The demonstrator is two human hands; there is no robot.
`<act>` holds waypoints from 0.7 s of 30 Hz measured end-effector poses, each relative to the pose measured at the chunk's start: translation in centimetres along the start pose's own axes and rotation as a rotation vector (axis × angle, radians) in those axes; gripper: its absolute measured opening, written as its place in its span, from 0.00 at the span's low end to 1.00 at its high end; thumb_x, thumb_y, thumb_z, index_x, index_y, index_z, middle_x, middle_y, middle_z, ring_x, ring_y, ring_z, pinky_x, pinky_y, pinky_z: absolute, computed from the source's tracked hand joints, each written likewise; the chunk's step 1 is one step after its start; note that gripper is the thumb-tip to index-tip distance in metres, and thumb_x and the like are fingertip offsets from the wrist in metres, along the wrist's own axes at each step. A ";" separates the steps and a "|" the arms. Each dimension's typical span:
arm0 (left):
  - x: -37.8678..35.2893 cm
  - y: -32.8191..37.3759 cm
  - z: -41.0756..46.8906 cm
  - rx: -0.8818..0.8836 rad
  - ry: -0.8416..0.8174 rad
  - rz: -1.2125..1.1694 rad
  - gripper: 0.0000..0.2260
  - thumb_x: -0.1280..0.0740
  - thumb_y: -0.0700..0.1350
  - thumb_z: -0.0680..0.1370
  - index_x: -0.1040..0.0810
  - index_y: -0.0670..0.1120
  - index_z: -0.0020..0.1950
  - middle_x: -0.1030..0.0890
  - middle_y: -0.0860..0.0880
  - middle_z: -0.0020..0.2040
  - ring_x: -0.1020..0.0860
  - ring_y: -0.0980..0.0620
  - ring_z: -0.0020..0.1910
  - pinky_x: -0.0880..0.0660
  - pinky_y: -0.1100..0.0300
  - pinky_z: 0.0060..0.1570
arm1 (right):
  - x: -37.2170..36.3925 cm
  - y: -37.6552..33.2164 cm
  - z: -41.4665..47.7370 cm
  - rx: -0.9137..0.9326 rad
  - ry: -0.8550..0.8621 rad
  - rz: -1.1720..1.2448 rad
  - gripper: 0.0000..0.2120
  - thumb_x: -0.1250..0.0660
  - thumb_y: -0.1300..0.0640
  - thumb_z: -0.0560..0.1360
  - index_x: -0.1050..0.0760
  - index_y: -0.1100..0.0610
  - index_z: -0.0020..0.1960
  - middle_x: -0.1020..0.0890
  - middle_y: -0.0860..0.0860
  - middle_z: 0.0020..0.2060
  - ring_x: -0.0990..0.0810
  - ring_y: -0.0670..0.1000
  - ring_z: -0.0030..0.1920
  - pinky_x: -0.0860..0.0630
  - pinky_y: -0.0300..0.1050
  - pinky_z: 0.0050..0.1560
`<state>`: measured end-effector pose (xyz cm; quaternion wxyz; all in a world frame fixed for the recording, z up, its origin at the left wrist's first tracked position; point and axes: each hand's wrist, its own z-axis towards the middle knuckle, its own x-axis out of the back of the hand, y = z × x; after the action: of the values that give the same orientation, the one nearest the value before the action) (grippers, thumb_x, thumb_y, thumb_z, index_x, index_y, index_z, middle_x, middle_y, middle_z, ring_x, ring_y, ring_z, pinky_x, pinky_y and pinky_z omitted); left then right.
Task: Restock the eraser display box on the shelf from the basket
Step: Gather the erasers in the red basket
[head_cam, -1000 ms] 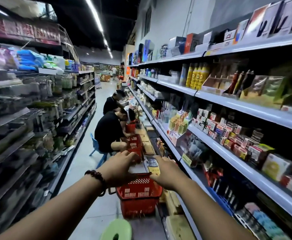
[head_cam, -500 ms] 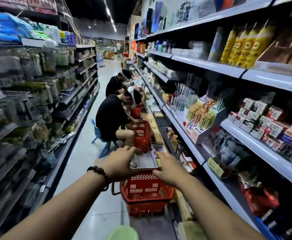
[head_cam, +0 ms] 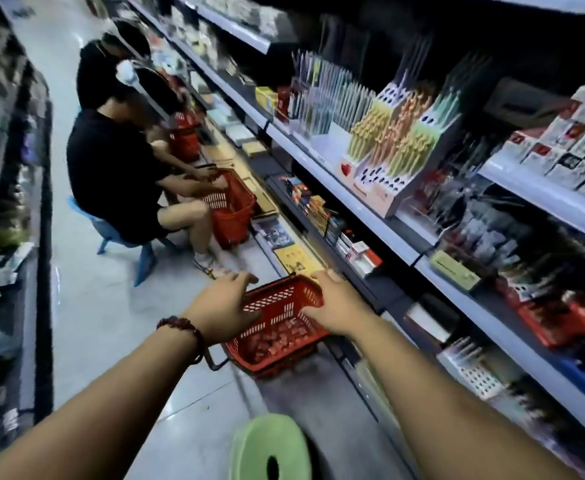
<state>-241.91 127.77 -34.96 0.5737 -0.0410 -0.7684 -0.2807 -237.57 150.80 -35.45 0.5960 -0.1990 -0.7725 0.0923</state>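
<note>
With my left hand [head_cam: 221,306] spread and empty over the red basket's [head_cam: 284,299] left rim and my right hand [head_cam: 336,306] open over its right rim, I'd scoop the small reddish erasers [head_cam: 277,337] lying inside it with both, minding the seated person [head_cam: 111,168] beyond the basket, the green stool [head_cam: 270,448] before it and the shelf [head_cam: 353,203] to its right.

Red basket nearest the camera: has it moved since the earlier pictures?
No. The red basket still sits just beyond the green stool; only the camera has tilted down.
</note>
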 end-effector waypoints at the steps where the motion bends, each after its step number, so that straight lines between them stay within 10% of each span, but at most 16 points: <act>1: -0.5 -0.6 1.1 0.000 -0.040 -0.006 0.33 0.31 0.61 0.73 0.33 0.50 0.74 0.27 0.46 0.71 0.27 0.43 0.68 0.28 0.48 0.67 | -0.6 0.2 1.1 -0.012 -0.002 0.015 0.36 0.27 0.47 0.75 0.38 0.53 0.78 0.29 0.56 0.70 0.27 0.61 0.69 0.27 0.54 0.67; 21: -18.4 -8.5 26.0 0.147 -0.268 0.044 0.34 0.34 0.60 0.76 0.38 0.47 0.78 0.30 0.44 0.72 0.29 0.41 0.69 0.31 0.48 0.68 | -13.6 11.4 31.4 -0.014 -0.296 0.106 0.42 0.20 0.54 0.67 0.34 0.53 0.76 0.25 0.56 0.67 0.23 0.58 0.65 0.24 0.51 0.65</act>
<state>-261.32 137.89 -59.63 0.4736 -0.0528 -0.8554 -0.2029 -262.57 158.39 -60.35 0.4687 -0.2278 -0.8408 0.1463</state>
